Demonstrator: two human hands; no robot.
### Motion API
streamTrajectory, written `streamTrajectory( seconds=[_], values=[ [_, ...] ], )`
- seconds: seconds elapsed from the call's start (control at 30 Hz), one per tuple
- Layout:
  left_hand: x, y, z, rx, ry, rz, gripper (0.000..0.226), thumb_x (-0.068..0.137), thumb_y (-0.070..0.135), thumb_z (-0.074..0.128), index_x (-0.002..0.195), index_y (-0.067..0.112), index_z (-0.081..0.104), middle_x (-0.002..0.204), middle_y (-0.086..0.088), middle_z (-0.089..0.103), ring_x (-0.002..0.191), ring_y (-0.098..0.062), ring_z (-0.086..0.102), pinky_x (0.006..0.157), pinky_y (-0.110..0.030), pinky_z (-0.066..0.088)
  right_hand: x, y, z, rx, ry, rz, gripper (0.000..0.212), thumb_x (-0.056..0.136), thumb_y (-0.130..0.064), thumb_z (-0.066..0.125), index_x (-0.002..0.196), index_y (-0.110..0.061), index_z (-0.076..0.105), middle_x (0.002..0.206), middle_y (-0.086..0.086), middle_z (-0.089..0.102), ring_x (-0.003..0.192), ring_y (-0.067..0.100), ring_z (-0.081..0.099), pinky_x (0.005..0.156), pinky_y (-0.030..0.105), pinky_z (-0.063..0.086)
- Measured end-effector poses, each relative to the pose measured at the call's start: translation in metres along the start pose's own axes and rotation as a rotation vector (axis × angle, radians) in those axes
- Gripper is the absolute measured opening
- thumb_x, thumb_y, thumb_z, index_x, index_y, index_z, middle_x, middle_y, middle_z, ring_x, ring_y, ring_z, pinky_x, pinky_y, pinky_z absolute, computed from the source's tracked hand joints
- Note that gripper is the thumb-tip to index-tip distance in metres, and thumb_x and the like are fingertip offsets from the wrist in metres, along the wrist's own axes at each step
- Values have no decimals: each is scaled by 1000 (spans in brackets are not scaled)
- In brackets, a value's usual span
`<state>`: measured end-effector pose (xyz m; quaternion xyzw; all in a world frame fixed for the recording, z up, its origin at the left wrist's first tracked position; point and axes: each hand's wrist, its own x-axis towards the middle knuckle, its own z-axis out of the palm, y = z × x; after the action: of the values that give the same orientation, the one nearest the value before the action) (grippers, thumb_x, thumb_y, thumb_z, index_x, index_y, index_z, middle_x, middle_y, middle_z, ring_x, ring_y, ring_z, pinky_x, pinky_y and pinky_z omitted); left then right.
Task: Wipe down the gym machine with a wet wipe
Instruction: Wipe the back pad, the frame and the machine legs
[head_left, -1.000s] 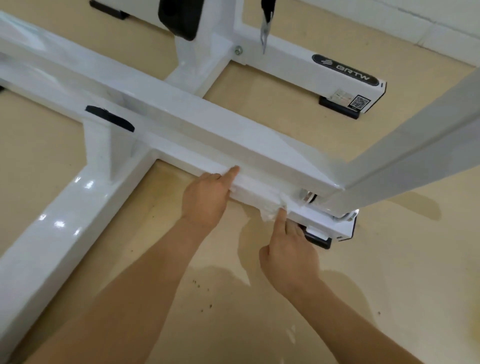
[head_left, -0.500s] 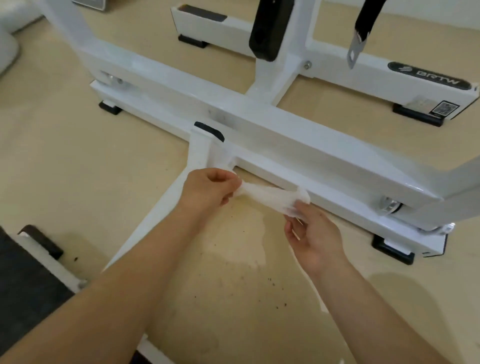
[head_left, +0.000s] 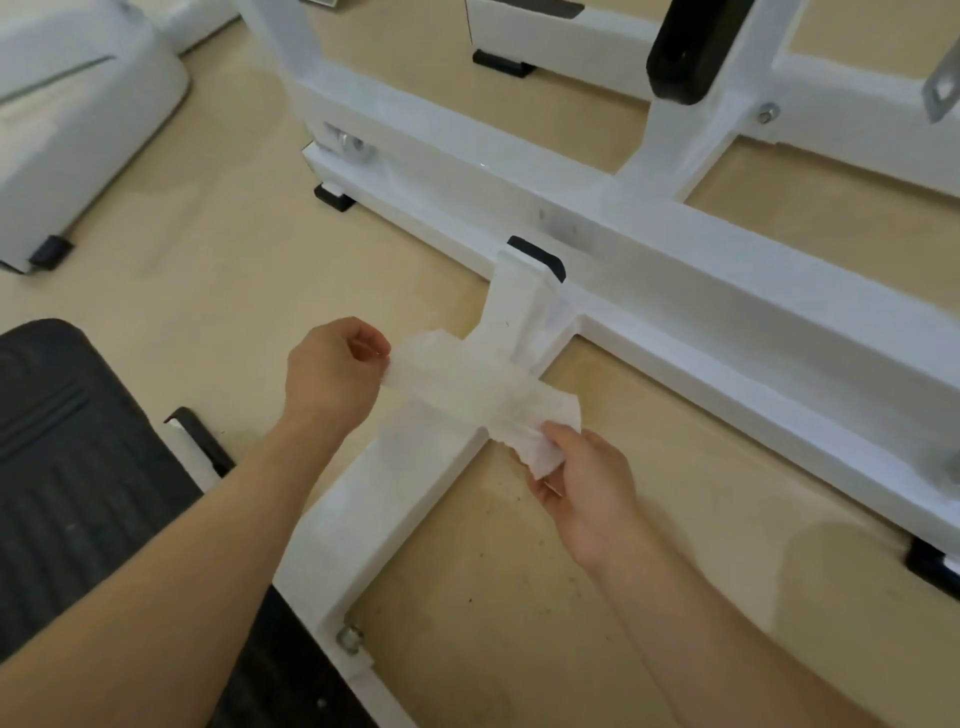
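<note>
A tan floor (head_left: 571, 597) fills most of the view, with dark specks and faint stains near the middle. On it stands the white gym machine (head_left: 727, 291): a long cross beam runs from upper left to lower right, and a second beam (head_left: 395, 499) joins it at a right angle and comes toward the camera. A black ribbed pad (head_left: 78, 467) lies at the lower left, beside that near beam. A white rounded casing (head_left: 78, 119) sits at the upper left, well apart from the frame. A black cushion (head_left: 685, 52) hangs on an upright at the top.

Both bare forearms reach in from the bottom. The left hand (head_left: 332, 374) is on the left side of the near beam, its fingers curled and pinching the left end of the wet wipe (head_left: 467, 384). The right hand (head_left: 587, 488) is on the beam's right side, its fingers curled round the bunched right end. The wipe is stretched between them across the top of the near beam, just in front of the joint; whether it touches the metal cannot be told.

A black cap (head_left: 540, 257) tops the short post at the joint. A black rubber foot (head_left: 335, 197) sits under the cross beam's left end, and a bolt (head_left: 349, 638) shows at the near beam's lower end.
</note>
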<state>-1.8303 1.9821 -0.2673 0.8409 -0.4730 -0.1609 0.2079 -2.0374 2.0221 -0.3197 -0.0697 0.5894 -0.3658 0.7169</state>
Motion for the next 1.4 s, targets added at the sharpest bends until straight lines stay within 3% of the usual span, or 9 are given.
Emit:
streamTrajectory(
  seconds=[0.13, 0.27, 0.4, 0.53, 0.8, 1.07, 1.17, 1.27, 1.4],
  values=[
    [-17, 6, 29, 408, -227, 307, 50, 92, 43, 57, 130, 12, 55, 147, -8, 39, 134, -28, 35, 106, -36, 34, 12, 3, 9, -69, -68, 44, 15, 94, -16, 57, 108, -13, 64, 104, 9, 71, 91, 22, 66, 68, 28, 51],
    [-24, 25, 85, 424, -394, 276, 102, 82, 65, 58, 147, -2, 17, 157, -19, 14, 139, -35, 28, 112, -42, 30, 18, 3, -2, -202, -66, -15, 21, 93, -9, 54, 105, -18, 68, 103, 3, 72, 91, 15, 65, 74, 27, 52],
    [-19, 43, 119, 458, -103, 129, 97, 66, 71, 64, 131, 5, 36, 122, -10, 51, 109, -32, 51, 90, -43, 40, 17, 4, -22, -248, 86, -88, 26, 91, -6, 54, 110, -17, 66, 106, -1, 67, 94, 15, 63, 78, 29, 50],
    [-37, 13, 101, 564, -106, 151, 101, 60, 76, 61, 128, 5, 37, 112, -8, 56, 102, -30, 56, 98, -43, 41, 3, 10, -34, -278, 55, -75, 21, 91, -4, 53, 97, -17, 68, 101, 4, 68, 83, 15, 64, 72, 29, 49],
    [-73, -42, 28, 858, -526, -60, 101, 68, 69, 65, 135, 5, 25, 126, -10, 47, 114, -30, 51, 94, -43, 42, -21, 41, -31, -403, -67, -26, 24, 92, -1, 49, 95, -18, 67, 91, 4, 69, 76, 15, 64, 68, 27, 50],
    [-42, 23, 91, 554, -204, 204, 101, 75, 68, 50, 139, -6, 28, 129, -19, 47, 116, -35, 48, 103, -39, 37, -23, 57, -35, -450, -60, -52, 26, 90, 5, 50, 87, -15, 67, 85, 6, 68, 68, 16, 61, 62, 25, 46],
    [-58, 13, 79, 644, -317, 247, 95, 91, 62, 30, 149, -5, -2, 156, -29, 7, 145, -41, 11, 120, -44, 13, -22, 47, -23, -476, -87, -112, 25, 89, 7, 51, 86, -13, 67, 81, 6, 68, 65, 16, 61, 58, 24, 44],
    [-85, -9, 59, 733, -493, 16, 84, 100, 43, 33, 146, -2, -22, 155, -28, -20, 145, -43, -9, 120, -46, 6, -28, 40, -10, -522, -131, -177, 25, 90, 4, 51, 91, -14, 67, 85, 5, 69, 72, 18, 64, 62, 25, 47],
    [-97, -24, 24, 820, -665, -459, 88, 100, 28, 43, 144, 1, -27, 156, -28, -11, 144, -45, 7, 117, -47, 19, -39, 46, 6, -571, -195, -164, 25, 91, 1, 50, 91, -17, 67, 87, 3, 68, 79, 18, 65, 68, 27, 51]
  ],
)
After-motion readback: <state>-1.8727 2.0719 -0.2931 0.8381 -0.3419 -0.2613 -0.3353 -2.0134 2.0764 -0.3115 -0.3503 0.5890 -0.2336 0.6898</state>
